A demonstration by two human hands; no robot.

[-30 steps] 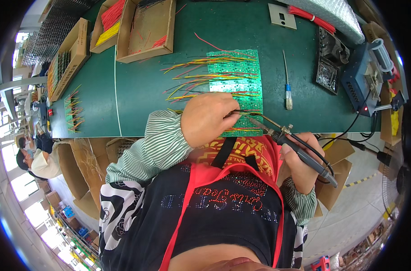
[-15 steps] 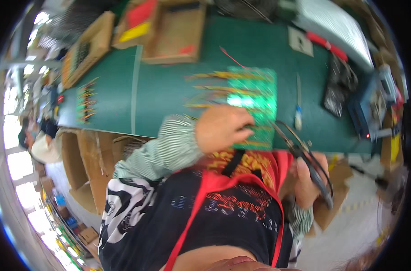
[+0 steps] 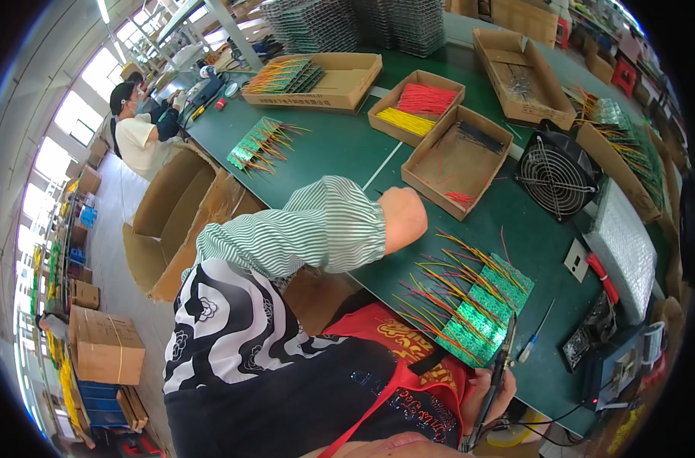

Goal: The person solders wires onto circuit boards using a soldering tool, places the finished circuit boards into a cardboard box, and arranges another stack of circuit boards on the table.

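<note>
My right hand point(image 3: 501, 393) is closed round the dark handle of a soldering iron point(image 3: 498, 365). The iron's tip points up at the right edge of a green circuit board panel point(image 3: 467, 330). Rows of red and yellow wires point(image 3: 446, 278) stick out from the panel to the upper left. My left hand point(image 3: 405, 219) is off the panel, above the green table close to an open cardboard box point(image 3: 439, 197) with black and a few red wires. The back of that hand faces up and hides its fingers, so what they hold, if anything, is hidden.
A blue-handled screwdriver point(image 3: 525, 353) lies right of the panel, near a blue soldering station point(image 3: 618, 372). Beyond are a black fan point(image 3: 557, 174), a box of red and yellow wires point(image 3: 372, 112) and another wired panel point(image 3: 248, 149). A co-worker point(image 3: 140, 141) sits far left.
The view has swung and tilted, showing more of the table's far side. My left hand has left the panel and reached toward the cardboard boxes. My right hand keeps the soldering iron.
</note>
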